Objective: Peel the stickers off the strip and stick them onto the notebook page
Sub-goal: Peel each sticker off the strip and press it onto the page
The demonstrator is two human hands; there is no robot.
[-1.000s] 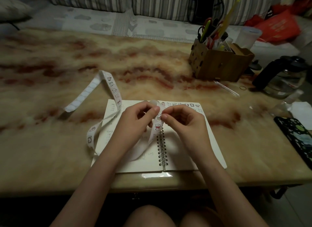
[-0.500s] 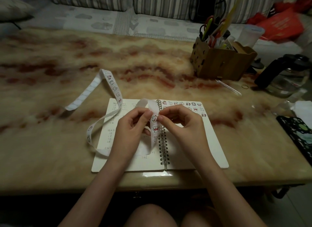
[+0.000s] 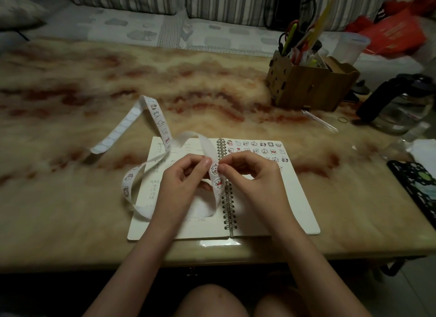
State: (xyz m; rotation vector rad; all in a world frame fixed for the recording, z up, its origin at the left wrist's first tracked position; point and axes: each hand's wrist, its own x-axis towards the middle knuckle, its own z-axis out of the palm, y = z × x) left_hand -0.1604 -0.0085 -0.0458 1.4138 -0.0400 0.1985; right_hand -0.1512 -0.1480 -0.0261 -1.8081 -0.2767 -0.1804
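Now both hands, left (image 3: 181,182) and right (image 3: 253,177), pinch the strip (image 3: 215,175) with curled fingers above the open notebook (image 3: 283,198) on the surface (image 3: 70,210).

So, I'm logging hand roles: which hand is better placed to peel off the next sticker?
Right. The right hand pinches the cartoon sticker on the long white paper strip, above the spiral notebook's stickered right page; the left hand grips the strip, steadying it.
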